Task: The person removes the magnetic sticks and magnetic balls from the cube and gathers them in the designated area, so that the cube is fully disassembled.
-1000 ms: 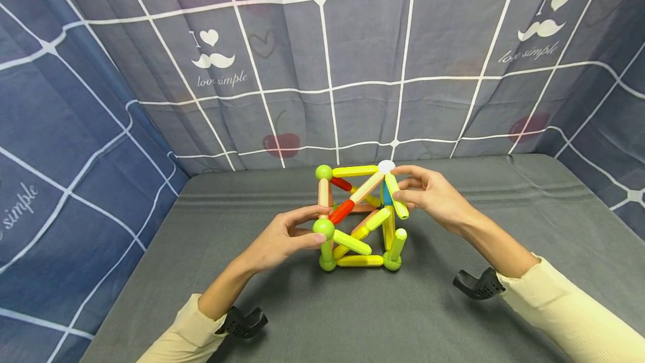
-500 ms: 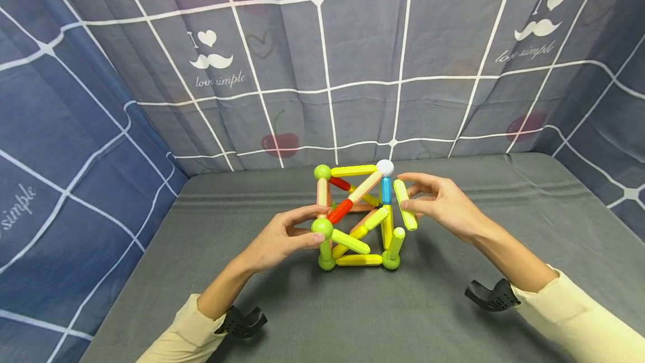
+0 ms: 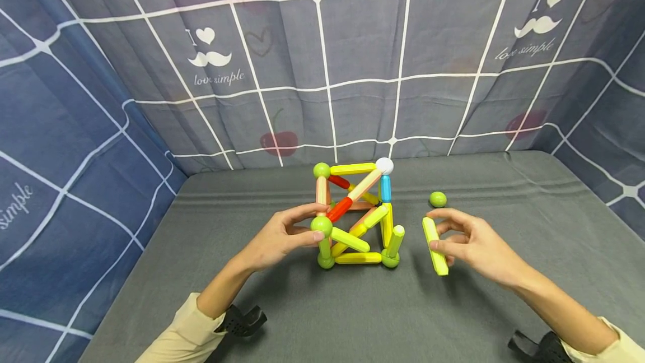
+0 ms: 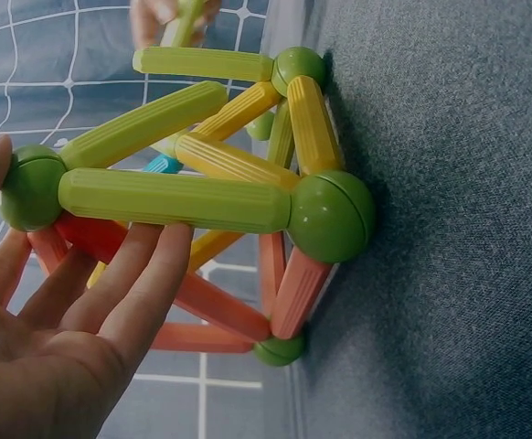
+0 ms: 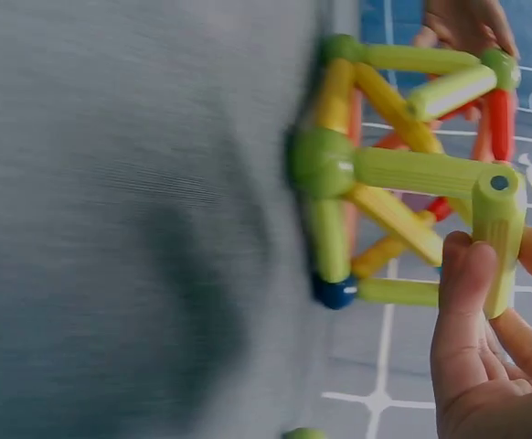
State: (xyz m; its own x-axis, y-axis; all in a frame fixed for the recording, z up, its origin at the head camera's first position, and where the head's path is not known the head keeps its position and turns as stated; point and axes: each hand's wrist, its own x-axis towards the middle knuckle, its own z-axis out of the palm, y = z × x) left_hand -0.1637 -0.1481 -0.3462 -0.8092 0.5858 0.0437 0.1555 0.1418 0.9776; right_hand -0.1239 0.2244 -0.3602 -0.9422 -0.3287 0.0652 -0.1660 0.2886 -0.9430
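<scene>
A frame of magnetic rods and balls (image 3: 359,259) stands on the grey cloth in the head view. At its upper front left corner, my left hand (image 3: 282,240) pinches a green ball (image 4: 33,187) between thumb and fingers. Two light green rods meet that ball; one slants inward with a free end. My right hand (image 3: 473,242) pinches a loose yellow-green magnetic rod (image 3: 437,262) to the right of the frame, apart from it. The right wrist view shows the dark round end of this rod (image 5: 497,256). A white ball (image 3: 384,166) tops the back right corner.
A loose green ball (image 3: 438,199) lies on the cloth (image 3: 403,318) behind my right hand. An upright green rod (image 3: 396,241) rises from the front right ball, its top free. A checked curtain (image 3: 363,43) closes off the back and sides.
My right hand has drawn the yellow-green rod away from beside the white ball, to the right and toward me. The loose green ball has come into sight. My left hand stays put.
</scene>
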